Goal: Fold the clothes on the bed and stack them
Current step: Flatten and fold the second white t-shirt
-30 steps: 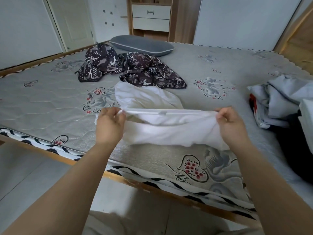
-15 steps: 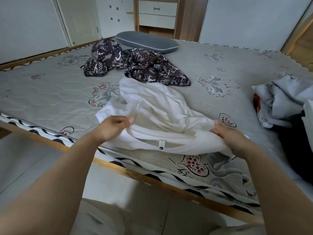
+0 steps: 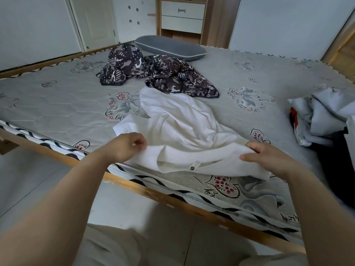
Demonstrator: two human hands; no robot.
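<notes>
A white shirt (image 3: 178, 127) lies crumpled on the grey mattress (image 3: 57, 104), its collar end near the front edge. My left hand (image 3: 126, 146) grips the shirt's near left shoulder with curled fingers. My right hand (image 3: 269, 156) pinches the near right shoulder between thumb and fingers. Behind the shirt lies a dark patterned garment (image 3: 159, 73) in a loose heap. A pile of grey, white and black clothes (image 3: 324, 116) sits at the right edge of the bed.
A grey pillow (image 3: 169, 47) lies at the head of the bed. The wooden bed frame (image 3: 153, 191) runs across in front of me, with tiled floor below. A drawer unit (image 3: 182, 16) stands behind the bed.
The shirt was held stretched up in the air; both hands have lowered it onto the mattress and drawn the collar end toward the front edge.
</notes>
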